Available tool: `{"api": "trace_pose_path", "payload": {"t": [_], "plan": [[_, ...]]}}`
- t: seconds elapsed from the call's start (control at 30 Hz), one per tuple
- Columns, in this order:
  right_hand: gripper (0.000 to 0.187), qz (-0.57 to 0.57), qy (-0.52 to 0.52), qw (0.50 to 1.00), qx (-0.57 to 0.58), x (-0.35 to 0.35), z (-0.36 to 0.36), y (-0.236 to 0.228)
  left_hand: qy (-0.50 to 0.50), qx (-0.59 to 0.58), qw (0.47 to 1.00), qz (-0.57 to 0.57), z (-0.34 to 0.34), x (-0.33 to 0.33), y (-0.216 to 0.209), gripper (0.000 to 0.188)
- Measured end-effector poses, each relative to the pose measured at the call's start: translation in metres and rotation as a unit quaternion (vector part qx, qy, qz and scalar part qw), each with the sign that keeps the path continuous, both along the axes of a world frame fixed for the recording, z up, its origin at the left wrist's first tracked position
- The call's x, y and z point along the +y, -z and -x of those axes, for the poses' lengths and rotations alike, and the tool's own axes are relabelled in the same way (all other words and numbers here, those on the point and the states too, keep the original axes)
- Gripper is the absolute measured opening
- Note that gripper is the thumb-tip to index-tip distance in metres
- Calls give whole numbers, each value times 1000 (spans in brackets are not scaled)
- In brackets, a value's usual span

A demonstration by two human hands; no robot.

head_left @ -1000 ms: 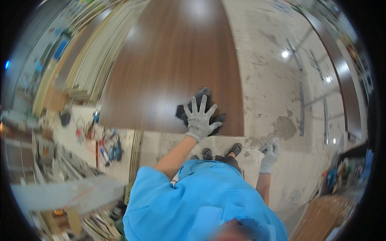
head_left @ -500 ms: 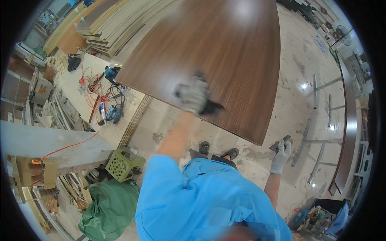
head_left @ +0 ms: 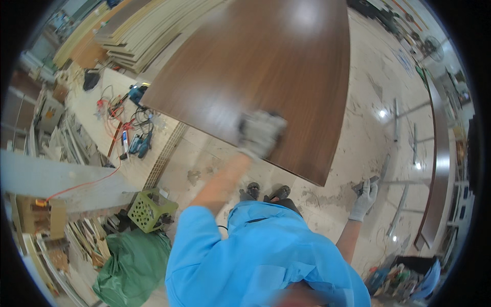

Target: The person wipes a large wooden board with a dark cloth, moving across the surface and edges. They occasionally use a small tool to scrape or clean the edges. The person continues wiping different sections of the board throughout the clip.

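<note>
A large dark brown wood-grain board [head_left: 245, 77] stretches away in front of me, its near edge close to my body. On that near part, my left hand [head_left: 262, 135], in a grey work glove, presses down with its fingers closed over a black cloth [head_left: 274, 155]. Motion blurs this hand, and most of the cloth is hidden under it. Out to the right, away from the board and above the floor, my gloved right hand [head_left: 364, 202] is closed on a small scraper [head_left: 360, 188] with a flat, dark blade.
Power tools [head_left: 139, 145] and tangled cords lie on a pale bench [head_left: 115, 163] at left. Stacked panels [head_left: 138, 41] stand behind it. Below are a green plastic stool [head_left: 149, 210] and a green sack [head_left: 130, 263]. Another brown board [head_left: 441, 153] rests on metal supports at right.
My left hand has moved right across the board with the black cloth, which is now mostly covered. My right hand still holds the scraper; the whole view has shifted slightly.
</note>
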State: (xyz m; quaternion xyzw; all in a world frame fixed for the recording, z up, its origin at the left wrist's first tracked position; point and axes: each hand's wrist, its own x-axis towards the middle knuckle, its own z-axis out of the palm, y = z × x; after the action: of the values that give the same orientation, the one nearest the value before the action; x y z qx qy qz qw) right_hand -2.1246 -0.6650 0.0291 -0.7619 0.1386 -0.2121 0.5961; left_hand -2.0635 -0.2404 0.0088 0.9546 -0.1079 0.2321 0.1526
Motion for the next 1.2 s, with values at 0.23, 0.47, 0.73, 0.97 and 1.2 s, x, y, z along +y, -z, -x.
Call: {"api": "trace_pose_path", "payload": {"t": [0.23,0.47,0.73,0.97,1.2], "plan": [[19,28,-154,987,-22,50,-65,-11,124,138,980,67,-4,-150,18,43],[19,14,-214,977,4,77,-109,-4,-10,67,997,46,-71,-59,31,31],[20,15,-166,985,44,150,-144,-5,-447,81,888,78,-17,355,56,18],[20,-65,-81,992,66,244,-157,25,-305,-124,922,204,-28,358,8,18],[20,-69,74,993,57,292,-159,50,283,129,950,15,-131,99,1,51]]}}
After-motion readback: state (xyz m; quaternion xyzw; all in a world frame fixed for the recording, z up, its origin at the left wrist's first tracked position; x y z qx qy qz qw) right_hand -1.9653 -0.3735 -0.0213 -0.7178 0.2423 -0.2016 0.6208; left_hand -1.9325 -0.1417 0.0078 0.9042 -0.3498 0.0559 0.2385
